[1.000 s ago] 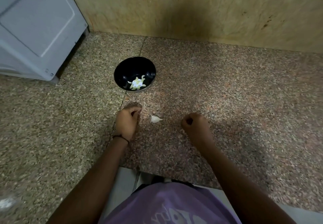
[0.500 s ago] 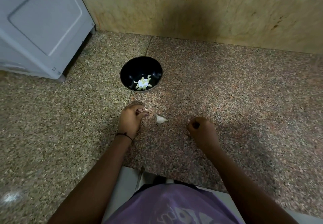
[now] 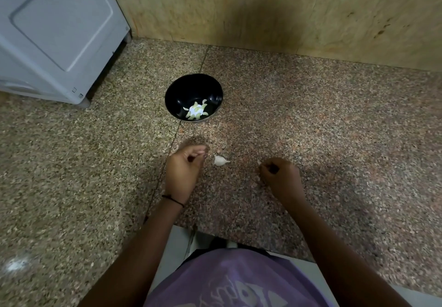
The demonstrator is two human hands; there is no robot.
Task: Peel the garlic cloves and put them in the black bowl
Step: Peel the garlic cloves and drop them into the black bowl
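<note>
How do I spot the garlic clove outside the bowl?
Find the black bowl on the speckled counter. Just nearer, between the left hand and right hand, lies one garlic clove. It is white and pointed, unlike the greenish cloves in the bowl.

We see a polished, speckled brown granite table (image 3: 311,127), a glossy round black bowl (image 3: 177,96), a papery-skinned white garlic clove (image 3: 220,160) and a matt purple cloth shirt (image 3: 227,278).

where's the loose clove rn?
Head view: the clove lies on the counter between the left hand and right hand, nearer the left but not touching it, on the person's side of the black bowl.
</note>
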